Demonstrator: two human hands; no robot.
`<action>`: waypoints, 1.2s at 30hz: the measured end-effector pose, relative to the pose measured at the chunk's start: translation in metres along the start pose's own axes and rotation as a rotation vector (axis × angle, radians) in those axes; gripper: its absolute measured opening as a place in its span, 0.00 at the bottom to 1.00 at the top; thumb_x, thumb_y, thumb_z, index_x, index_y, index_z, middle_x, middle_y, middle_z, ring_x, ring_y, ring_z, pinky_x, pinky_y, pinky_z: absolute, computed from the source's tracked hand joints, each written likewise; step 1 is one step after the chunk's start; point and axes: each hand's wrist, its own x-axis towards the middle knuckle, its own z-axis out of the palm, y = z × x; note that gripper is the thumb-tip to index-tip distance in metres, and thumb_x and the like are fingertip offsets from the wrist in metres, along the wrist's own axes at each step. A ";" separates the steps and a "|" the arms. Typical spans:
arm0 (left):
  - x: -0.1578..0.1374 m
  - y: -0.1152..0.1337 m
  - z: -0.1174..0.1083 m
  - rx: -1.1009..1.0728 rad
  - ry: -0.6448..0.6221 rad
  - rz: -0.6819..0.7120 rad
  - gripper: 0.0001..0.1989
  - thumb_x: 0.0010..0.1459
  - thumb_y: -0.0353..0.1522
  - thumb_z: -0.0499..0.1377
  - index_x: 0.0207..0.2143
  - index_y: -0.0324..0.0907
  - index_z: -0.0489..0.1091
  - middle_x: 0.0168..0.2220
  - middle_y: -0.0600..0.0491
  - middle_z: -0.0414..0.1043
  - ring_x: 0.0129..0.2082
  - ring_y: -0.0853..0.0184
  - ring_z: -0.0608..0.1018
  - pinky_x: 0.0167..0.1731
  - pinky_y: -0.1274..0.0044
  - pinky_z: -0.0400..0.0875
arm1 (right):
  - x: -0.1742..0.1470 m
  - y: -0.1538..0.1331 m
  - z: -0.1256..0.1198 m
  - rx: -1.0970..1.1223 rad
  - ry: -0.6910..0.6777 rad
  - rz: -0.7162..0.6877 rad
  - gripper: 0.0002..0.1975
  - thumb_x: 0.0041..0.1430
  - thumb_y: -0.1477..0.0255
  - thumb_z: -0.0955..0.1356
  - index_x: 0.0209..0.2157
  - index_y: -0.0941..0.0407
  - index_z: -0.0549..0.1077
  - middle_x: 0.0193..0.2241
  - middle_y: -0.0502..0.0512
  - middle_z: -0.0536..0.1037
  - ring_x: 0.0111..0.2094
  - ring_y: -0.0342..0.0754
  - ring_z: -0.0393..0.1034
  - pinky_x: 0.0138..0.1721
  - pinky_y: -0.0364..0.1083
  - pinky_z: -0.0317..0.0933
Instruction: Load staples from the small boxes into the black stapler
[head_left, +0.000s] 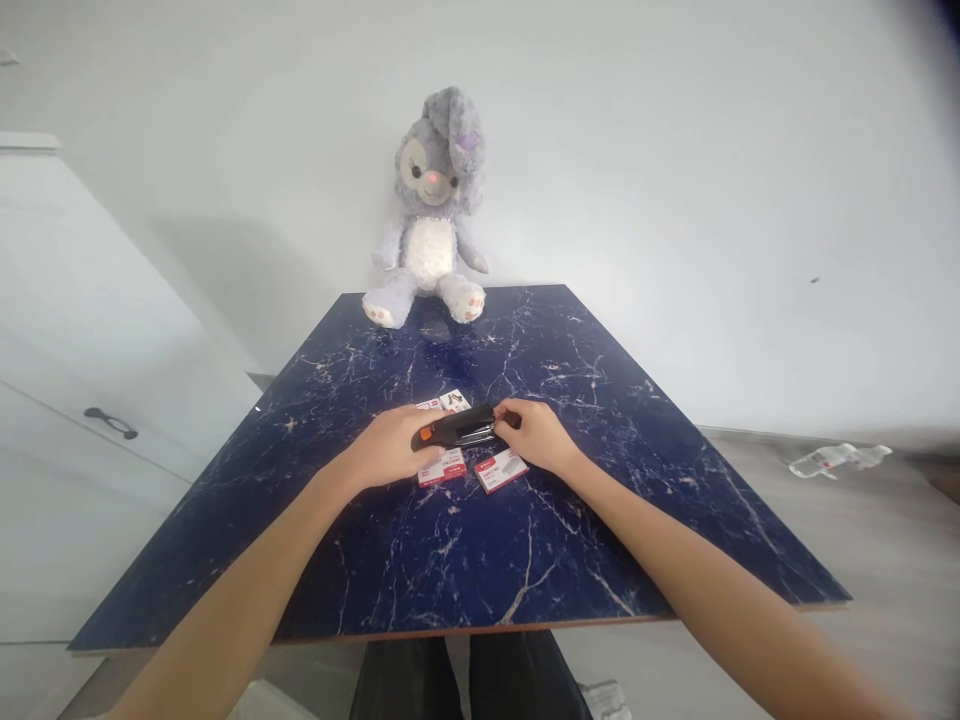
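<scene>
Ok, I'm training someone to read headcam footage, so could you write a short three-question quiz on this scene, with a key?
1. True or false: the red-and-white boxes lie nearer the black stapler than the plush toy does.
2. Multiple choice: what colour is the small part on the stapler by the left hand? A) green B) orange C) yellow
3. Fill in: the fingers at the stapler's other end belong to the ____ hand.

Key:
1. True; the toy sits at the far edge of the blue table.
2. B.
3. Right hand.
</scene>
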 end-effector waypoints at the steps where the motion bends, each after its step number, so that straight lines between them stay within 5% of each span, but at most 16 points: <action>1: 0.000 0.000 0.000 -0.004 -0.002 -0.003 0.26 0.59 0.37 0.60 0.60 0.55 0.67 0.46 0.50 0.76 0.43 0.58 0.77 0.43 0.71 0.69 | 0.000 0.000 0.000 0.002 -0.002 0.002 0.07 0.54 0.73 0.66 0.32 0.52 0.77 0.27 0.47 0.78 0.28 0.44 0.70 0.33 0.42 0.57; 36: 0.002 -0.003 0.005 -0.042 0.050 0.043 0.23 0.58 0.38 0.61 0.57 0.52 0.71 0.46 0.49 0.77 0.43 0.57 0.78 0.46 0.69 0.70 | 0.000 -0.003 0.001 0.015 0.002 -0.018 0.06 0.54 0.74 0.66 0.30 0.53 0.76 0.31 0.49 0.80 0.30 0.44 0.69 0.33 0.42 0.57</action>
